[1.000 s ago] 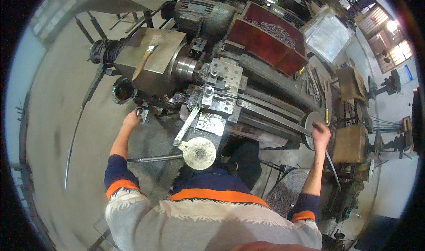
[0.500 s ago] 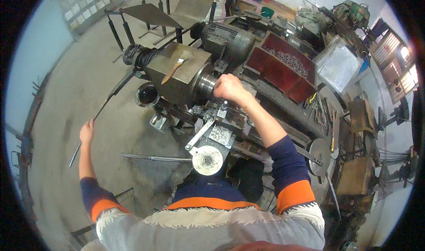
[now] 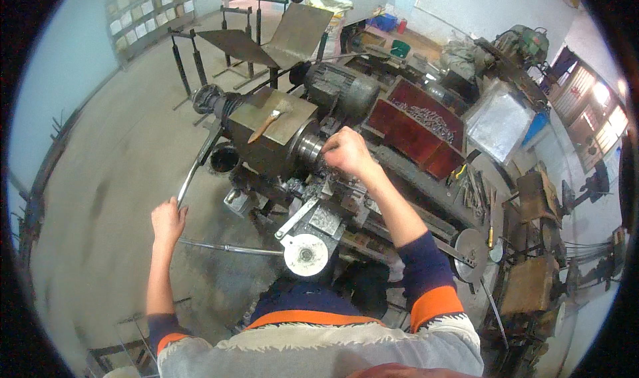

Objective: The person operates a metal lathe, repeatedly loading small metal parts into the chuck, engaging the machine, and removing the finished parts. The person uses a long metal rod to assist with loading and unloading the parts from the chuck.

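My left hand [image 3: 169, 219] is closed round a long metal lever [image 3: 191, 178], which joins the rear end of a lathe headstock [image 3: 266, 138]. At the front of the headstock is a shiny round chuck [image 3: 309, 146]. Against its face my right hand [image 3: 347, 153] has its fingers pinched together, and whatever they hold is hidden. Just below that hand is the tool slide with a flat metal handle [image 3: 297, 218] and a pale round dial [image 3: 306, 255]. A wooden-handled brush [image 3: 264, 127] lies on top of the headstock.
Behind the lathe bed stands a dark red tray [image 3: 384, 117] with many small metal pieces [image 3: 429, 119]. Hand tools [image 3: 474, 195] lie to its right. A thin rod [image 3: 229, 248] sticks out leftward from the dial. A motor [image 3: 343, 88] and bent sheet-metal guards [image 3: 299, 35] stand farther back.
My left hand has swung the lever inward, to the right and nearer me. My right hand stays at the chuck face. The whole view has tilted up slightly.
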